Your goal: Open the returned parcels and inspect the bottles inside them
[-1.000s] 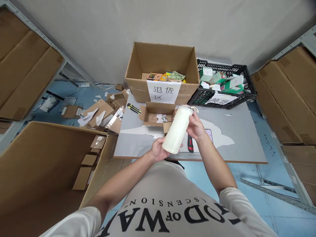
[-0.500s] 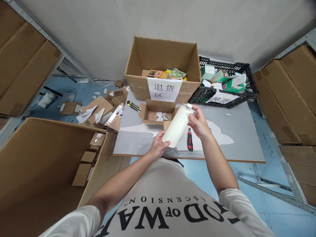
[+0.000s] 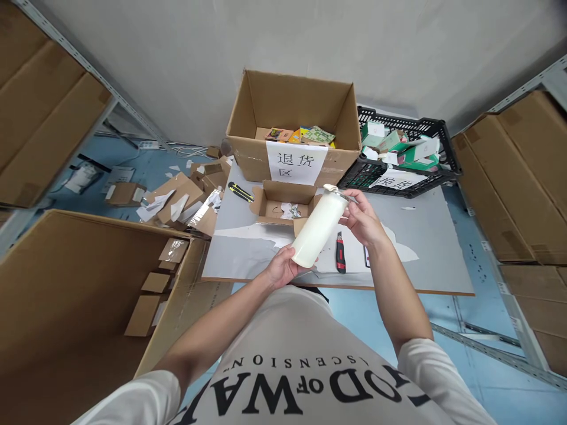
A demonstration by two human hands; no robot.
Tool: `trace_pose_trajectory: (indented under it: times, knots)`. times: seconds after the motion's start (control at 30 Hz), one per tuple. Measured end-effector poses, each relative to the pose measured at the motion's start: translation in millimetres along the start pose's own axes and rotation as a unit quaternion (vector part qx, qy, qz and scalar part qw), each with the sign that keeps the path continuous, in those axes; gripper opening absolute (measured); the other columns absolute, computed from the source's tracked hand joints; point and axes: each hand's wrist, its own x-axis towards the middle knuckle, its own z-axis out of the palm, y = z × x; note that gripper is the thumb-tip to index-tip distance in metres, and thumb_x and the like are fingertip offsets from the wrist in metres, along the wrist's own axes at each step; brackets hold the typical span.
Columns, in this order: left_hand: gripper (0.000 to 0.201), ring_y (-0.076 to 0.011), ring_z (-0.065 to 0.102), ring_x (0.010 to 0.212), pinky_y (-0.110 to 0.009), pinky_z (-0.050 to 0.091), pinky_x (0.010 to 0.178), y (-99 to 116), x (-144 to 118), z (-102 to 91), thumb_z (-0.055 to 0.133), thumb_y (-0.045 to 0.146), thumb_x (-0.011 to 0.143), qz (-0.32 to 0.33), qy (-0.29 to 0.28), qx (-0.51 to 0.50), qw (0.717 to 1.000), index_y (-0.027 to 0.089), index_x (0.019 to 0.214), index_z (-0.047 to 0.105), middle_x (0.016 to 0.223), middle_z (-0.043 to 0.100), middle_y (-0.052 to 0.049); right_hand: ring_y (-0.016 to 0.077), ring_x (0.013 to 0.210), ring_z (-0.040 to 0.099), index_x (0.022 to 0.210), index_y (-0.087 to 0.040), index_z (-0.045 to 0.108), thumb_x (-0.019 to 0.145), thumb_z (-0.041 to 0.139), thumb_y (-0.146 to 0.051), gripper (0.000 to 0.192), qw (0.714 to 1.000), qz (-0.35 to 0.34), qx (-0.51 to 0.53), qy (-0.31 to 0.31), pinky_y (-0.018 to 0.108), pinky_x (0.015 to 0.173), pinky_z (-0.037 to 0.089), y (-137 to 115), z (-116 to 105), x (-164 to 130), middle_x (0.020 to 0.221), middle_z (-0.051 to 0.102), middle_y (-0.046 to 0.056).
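— Where's the bottle, and who has it?
— Both hands. The left hand [image 3: 281, 268] cups the base of the cream bottle [image 3: 319, 229] over the table's [image 3: 425, 260] near edge; the right hand [image 3: 364, 218] pinches its cap end, farther in.
— Its axis?
— Tilted, base toward the body, top up and away, rightward.
— Surface?
— Smooth, matte, a plain cylinder. Beyond it lies a red utility knife [image 3: 340, 261], then a small open carton [image 3: 283, 203], rough brown card, and a labelled cardboard box [image 3: 293, 127] at the far edge.
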Motion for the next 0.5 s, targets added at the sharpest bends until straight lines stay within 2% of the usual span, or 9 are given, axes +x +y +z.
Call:
trace_pose_trajectory:
  times: [0.17, 0.23, 0.3, 0.4, 0.5]
  knots:
    - [0.058, -0.0256, 0.066, 0.089, -0.038, 0.054, 0.077, 7, 4, -3.0, 0.078, 0.037, 0.063, 0.042, -0.001, 0.074, 0.996, 0.011, 0.112, 0.06, 0.101, 0.069, -0.013, 0.0109, 0.067, 0.057, 0.085, -0.024, 0.054, 0.067, 0.076, -0.044, 0.034, 0.995, -0.023, -0.099, 0.011, 0.022, 0.054, 0.05, -21, -3, 0, 0.083, 0.061, -0.002]
    - [0.063, -0.0273, 0.064, 0.097, -0.041, 0.052, 0.082, 14, 7, -5.3, 0.078, 0.04, 0.064, 0.068, -0.003, 0.105, 0.992, 0.013, 0.117, 0.058, 0.111, 0.066, -0.014, 0.0118, 0.067, 0.058, 0.084, -0.024, 0.054, 0.066, 0.077, -0.043, 0.035, 0.988, -0.069, -0.137, 0.032, 0.022, 0.052, 0.049, -29, -2, -2, 0.085, 0.062, -0.001]
    - [0.069, -0.0292, 0.06, 0.108, -0.044, 0.048, 0.091, 22, 9, -12.1, 0.079, 0.043, 0.063, 0.119, 0.001, 0.14, 0.983, 0.016, 0.123, 0.056, 0.123, 0.061, -0.015, 0.0152, 0.074, 0.061, 0.083, -0.024, 0.055, 0.065, 0.077, -0.044, 0.035, 0.974, -0.137, -0.167, 0.063, 0.026, 0.056, 0.051, -36, -2, -7, 0.089, 0.064, 0.002]
    - [0.076, -0.0304, 0.053, 0.12, -0.046, 0.04, 0.102, 32, 8, -32.7, 0.079, 0.047, 0.062, 0.201, 0.028, 0.232, 0.951, 0.019, 0.127, 0.052, 0.131, 0.054, -0.017, 0.0213, 0.092, 0.063, 0.083, -0.025, 0.056, 0.064, 0.078, -0.043, 0.034, 0.945, -0.236, -0.199, 0.105, 0.033, 0.068, 0.054, -44, -5, -18, 0.094, 0.064, 0.004]
    - [0.086, -0.0324, 0.047, 0.126, -0.049, 0.036, 0.105, 29, 5, -57.9, 0.084, 0.045, 0.054, 0.201, 0.069, 0.377, 0.901, 0.019, 0.128, 0.051, 0.132, 0.053, -0.017, 0.022, 0.094, 0.062, 0.085, -0.026, 0.057, 0.065, 0.079, -0.038, 0.032, 0.93, -0.278, -0.214, 0.106, 0.034, 0.069, 0.053, -41, -6, -32, 0.094, 0.065, 0.005]
